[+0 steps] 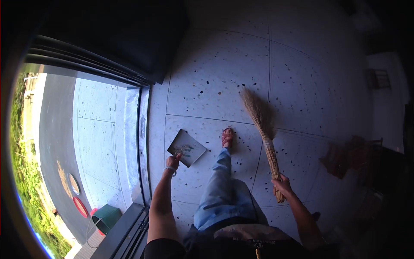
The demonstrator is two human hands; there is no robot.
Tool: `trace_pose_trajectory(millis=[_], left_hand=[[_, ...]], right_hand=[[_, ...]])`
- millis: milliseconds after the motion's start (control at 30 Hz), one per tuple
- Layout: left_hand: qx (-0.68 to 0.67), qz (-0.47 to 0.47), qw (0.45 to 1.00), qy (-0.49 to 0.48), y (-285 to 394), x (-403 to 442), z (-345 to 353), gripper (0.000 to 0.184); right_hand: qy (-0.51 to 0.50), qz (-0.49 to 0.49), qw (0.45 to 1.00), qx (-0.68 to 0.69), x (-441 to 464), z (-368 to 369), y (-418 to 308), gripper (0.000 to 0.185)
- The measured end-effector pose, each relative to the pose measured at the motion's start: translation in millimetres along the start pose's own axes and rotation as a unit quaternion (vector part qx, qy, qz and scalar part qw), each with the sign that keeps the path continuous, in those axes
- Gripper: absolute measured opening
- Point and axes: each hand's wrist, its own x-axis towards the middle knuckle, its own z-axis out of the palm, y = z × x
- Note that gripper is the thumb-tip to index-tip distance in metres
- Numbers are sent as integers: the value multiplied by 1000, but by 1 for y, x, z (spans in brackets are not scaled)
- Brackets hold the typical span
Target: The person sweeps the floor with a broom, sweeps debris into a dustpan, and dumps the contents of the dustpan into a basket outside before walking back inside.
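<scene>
My left hand [174, 161] is closed at the near edge of a square, dark-rimmed dustpan [196, 152], whose handle is mostly hidden by the fingers. Greenish and brown marks or debris show on the pan's inner surface; I cannot tell which. Wrapped round the bound lower end of a straw broom [268, 155] is my right hand [283, 185]. The broom's bristles fan out away from me, up and to the left, over the speckled floor. Between the dustpan and the broom, a foot in a red sandal [227, 137] is set forward on the floor.
To the left, a dark sliding-door frame [144, 142] and its track border the room. Outside are a green bucket [106, 219], a red-rimmed round tray [80, 207] and greenery. Dim furniture [345, 157] stands at the right. Dark specks cover the pale tiles.
</scene>
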Motion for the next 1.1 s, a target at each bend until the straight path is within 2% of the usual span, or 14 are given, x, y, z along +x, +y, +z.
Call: trace_pose_trajectory(millis=[33, 200, 367, 467, 600, 633, 767, 800, 867, 967, 1033, 1100], left_hand=[[6, 4, 1000, -3, 2, -4, 3, 61], [17, 11, 1000, 17, -8, 7, 22, 52], [33, 22, 999, 28, 13, -3, 22, 52], [42, 55, 997, 21, 6, -10, 12, 55], [66, 35, 997, -33, -40, -16, -7, 59], [53, 79, 995, -17, -53, -21, -8, 59], [65, 72, 995, -26, -80, -38, -16, 57], [76, 69, 994, -28, -87, -38, -16, 56], [80, 63, 994, -29, -102, -40, -14, 53], [93, 36, 994, -49, -113, -47, -14, 45], [78, 51, 995, -32, -124, -54, -10, 44], [63, 67, 995, -27, -127, -63, -10, 43]], right_hand=[[6, -23, 1000, -10, 2, 8, 16, 15], [-37, 38, 998, -18, -31, 71, 84, 17], [-120, 34, 986, -111, -66, 112, 127, 30], [-171, -24, 976, -135, -88, 111, 136, 33], [-109, -10, 987, -121, -149, 112, 140, 31], [-104, 13, 990, -94, -158, 108, 141, 30], [-63, 94, 991, 67, -185, 100, 140, 23], [-49, 110, 986, 117, -184, 101, 135, 21], [0, 92, 987, 130, -166, 107, 139, 17], [3, 51, 986, 160, -130, 119, 165, 14], [5, 42, 983, 179, -116, 138, 177, 12], [-11, 59, 990, 127, -115, 165, 196, 13]])
